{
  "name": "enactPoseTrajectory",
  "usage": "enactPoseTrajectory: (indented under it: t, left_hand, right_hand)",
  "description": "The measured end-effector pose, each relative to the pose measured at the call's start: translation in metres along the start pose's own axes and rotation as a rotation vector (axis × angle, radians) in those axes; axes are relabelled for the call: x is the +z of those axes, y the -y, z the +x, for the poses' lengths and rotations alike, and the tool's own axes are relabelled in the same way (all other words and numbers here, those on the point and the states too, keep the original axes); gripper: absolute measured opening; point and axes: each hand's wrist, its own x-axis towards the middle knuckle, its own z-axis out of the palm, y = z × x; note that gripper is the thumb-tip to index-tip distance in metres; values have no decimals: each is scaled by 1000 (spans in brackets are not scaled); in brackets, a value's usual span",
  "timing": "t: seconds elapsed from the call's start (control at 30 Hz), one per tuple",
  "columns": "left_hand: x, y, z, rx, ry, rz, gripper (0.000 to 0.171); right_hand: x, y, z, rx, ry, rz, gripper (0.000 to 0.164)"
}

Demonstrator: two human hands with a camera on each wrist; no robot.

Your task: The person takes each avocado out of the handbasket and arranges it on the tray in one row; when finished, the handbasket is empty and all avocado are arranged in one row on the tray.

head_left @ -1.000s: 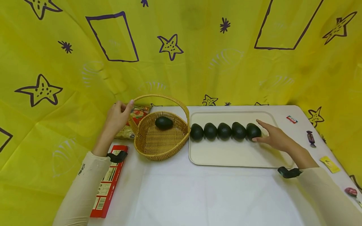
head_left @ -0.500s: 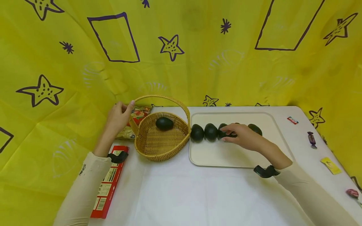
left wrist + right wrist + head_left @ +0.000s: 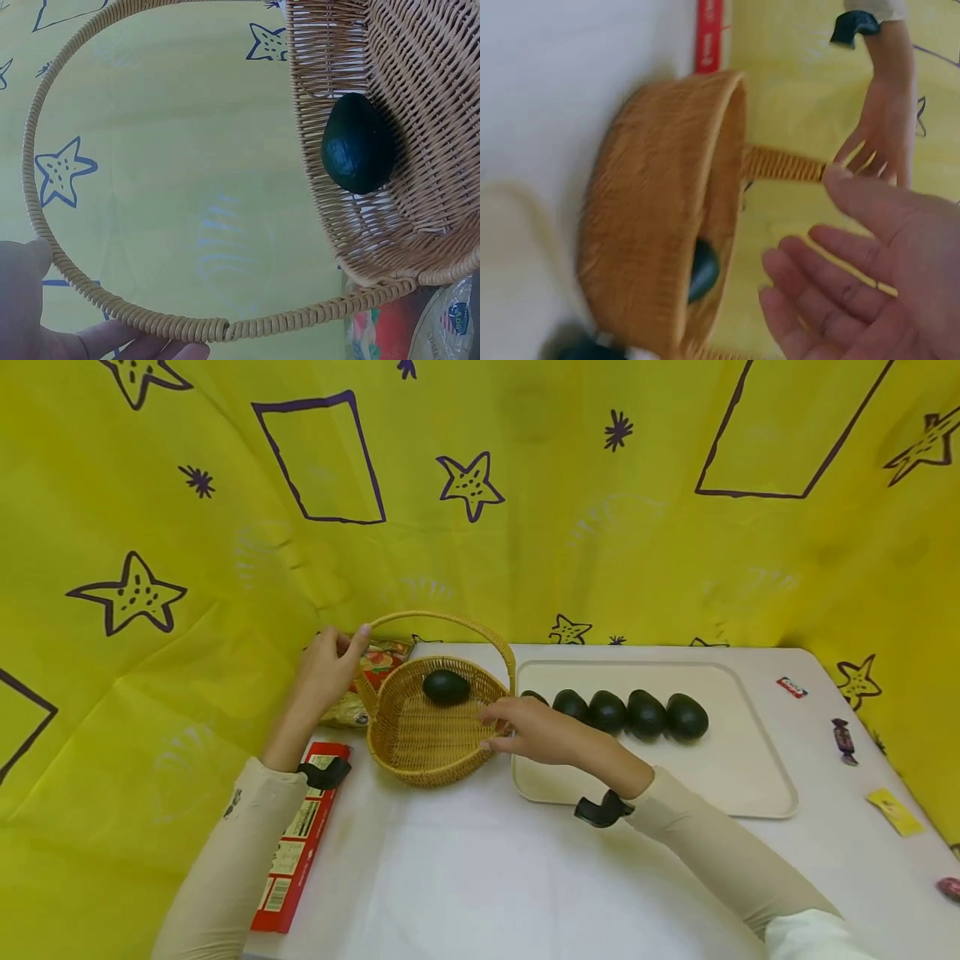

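Note:
My left hand grips the arched handle of a wicker basket at its left side. One dark green avocado lies inside against the back wall; the left wrist view shows this avocado up close. Over the basket's right rim hovers my right hand, fingers loosely bent and nothing held. The right wrist view confirms that this hand is bare, beside the basket. Several more avocados stand in a row on a cream tray, the leftmost partly hidden by my right hand.
A red box lies left of the basket, near my left forearm. Colourful snack packets sit behind the basket's left side. Small wrapped sweets are scattered along the table's right edge. A yellow patterned cloth hangs behind.
My right hand has travelled left, from the rightmost avocado across the row to the basket's right rim. The left hand keeps its hold on the handle. The head view has shifted slightly.

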Motion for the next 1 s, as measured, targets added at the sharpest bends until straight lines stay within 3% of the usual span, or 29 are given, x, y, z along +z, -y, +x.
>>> enactPoseTrajectory:
  t: [0.2, 0.37, 0.53, 0.7, 1.0]
  left_hand:
    - [4, 1, 3, 1, -17, -6, 73]
    - [4, 1, 3, 2, -21, -15, 73]
    - [3, 2, 3, 7, -22, -11, 72]
    - [1, 4, 2, 1, -22, -7, 72]
    - [1, 1, 3, 12, -6, -7, 73]
  right_hand:
    - [11, 22, 38, -32, -52, -49, 42]
    - [16, 34, 70, -7, -37, -103, 44]
    - [22, 33, 100, 94, 12, -115, 52]
    - [28, 26, 125, 219, 78, -196, 60]
    - [33, 22, 157, 321, 87, -232, 43]
